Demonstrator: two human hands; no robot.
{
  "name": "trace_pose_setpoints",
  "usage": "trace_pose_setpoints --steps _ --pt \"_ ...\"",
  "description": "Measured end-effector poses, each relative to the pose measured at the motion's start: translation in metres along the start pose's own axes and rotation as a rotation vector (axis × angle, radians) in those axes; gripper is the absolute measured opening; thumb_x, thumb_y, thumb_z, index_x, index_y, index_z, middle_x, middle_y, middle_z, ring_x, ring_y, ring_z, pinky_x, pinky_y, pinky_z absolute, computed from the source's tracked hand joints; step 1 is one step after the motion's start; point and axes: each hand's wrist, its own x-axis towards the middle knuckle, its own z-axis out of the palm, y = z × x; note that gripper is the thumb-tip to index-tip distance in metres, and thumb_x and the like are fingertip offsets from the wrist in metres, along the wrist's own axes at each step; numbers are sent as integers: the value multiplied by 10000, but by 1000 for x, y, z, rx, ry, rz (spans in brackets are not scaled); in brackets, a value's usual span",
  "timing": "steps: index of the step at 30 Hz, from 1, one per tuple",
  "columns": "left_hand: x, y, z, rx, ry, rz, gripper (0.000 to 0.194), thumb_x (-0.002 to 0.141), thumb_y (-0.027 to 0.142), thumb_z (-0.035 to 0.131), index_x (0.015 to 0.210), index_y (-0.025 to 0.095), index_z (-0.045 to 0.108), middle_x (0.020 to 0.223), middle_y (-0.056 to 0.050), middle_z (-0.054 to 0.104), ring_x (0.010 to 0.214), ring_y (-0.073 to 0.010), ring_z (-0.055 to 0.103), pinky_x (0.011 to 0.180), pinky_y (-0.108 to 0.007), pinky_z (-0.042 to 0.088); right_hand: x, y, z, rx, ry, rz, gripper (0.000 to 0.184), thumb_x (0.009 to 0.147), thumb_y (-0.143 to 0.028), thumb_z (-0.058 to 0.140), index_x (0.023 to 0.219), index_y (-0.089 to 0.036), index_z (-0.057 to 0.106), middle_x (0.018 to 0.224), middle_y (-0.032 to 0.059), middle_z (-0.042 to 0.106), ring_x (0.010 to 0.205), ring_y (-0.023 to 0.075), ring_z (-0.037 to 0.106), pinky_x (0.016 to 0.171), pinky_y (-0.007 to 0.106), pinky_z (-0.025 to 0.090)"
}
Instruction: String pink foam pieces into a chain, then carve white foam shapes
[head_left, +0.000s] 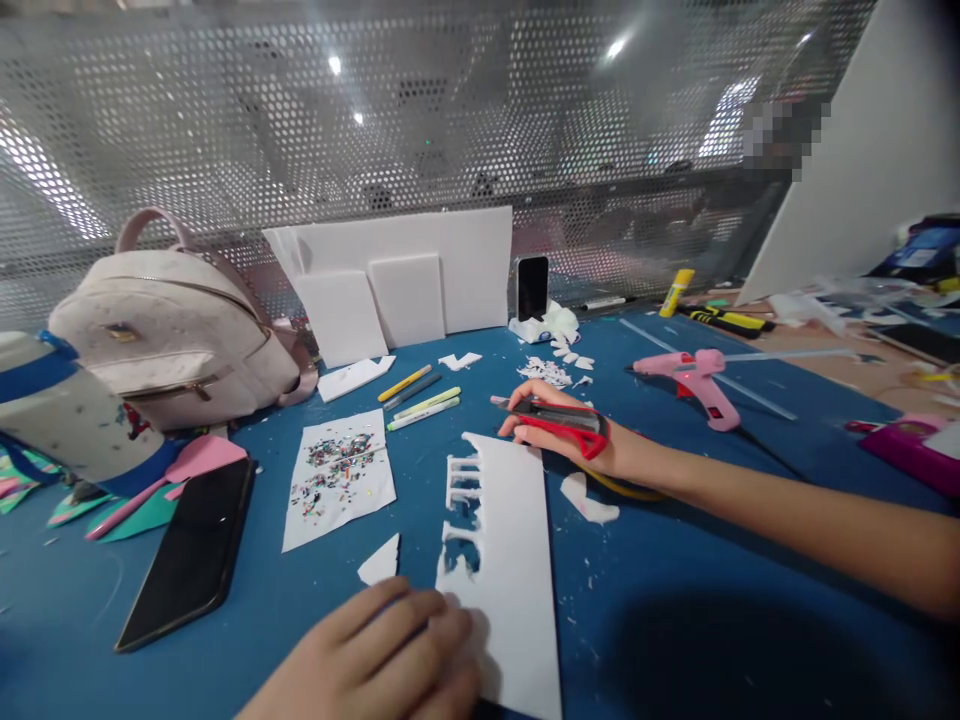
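Observation:
A white foam board (517,580) lies lengthwise in front of me, with a ragged row of cut-out gaps along its left edge. My left hand (397,650) rests on its lower left side, fingers laid out over the edge and partly cropped by the frame. At the board's top right corner, my right hand (555,430) holds a red and black utility knife (562,418); its tip points left, and the blade is too small to make out. A curved white scrap (589,500) lies beneath that wrist. Left of the board is a triangular offcut (380,560).
Left stand a backpack (172,330), a large bottle (75,420) and a dark phone (187,550). Confetti-like bits cover a paper sheet (300,520) near several pens (420,400). A pink glue gun (694,380) with its cord lies right. White panels (409,300) lean behind.

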Motion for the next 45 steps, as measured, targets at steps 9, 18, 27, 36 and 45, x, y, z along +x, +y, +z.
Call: trace_pose_setpoints --steps 9,18,27,36,45 --pt "-11 -56 -40 178 -3 -51 404 1057 186 323 1369 273 566 1314 -85 678 1203 -258 616 1062 -417 470 -23 13 -13 -8 89 21 301 906 -419 655 1139 -281 522 1162 58 697 1113 273 633 872 425 531" --pt "4 -77 -32 -352 16 -616 357 902 280 640 1257 278 600 1150 -59 744 966 -240 734 873 -340 592 -37 8 -14 120 106 129 341 891 -503 666 1109 -274 538 1189 75 680 1061 258 658 846 424 593" --pt "9 -73 -28 -668 54 -764 354 847 277 665 1194 224 620 980 -61 774 856 -222 738 807 -337 612 -33 6 -9 8 194 22 359 846 -441 696 1062 -246 487 1117 90 680 923 247 669 806 442 566" --pt "10 -72 -22 -732 47 -777 310 859 251 646 1166 220 623 931 -43 765 878 -206 714 831 -344 576 -24 20 -10 51 158 -97 447 838 -341 750 1121 -268 412 1303 125 602 1161 282 639 996 475 515" --pt "-2 -69 -8 -591 13 -703 627 837 217 668 1411 292 426 1142 -64 694 1110 -245 641 1048 -448 455 -25 19 -13 16 192 -132 454 820 -323 776 1115 -257 437 1285 128 634 1250 307 601 1072 539 452"
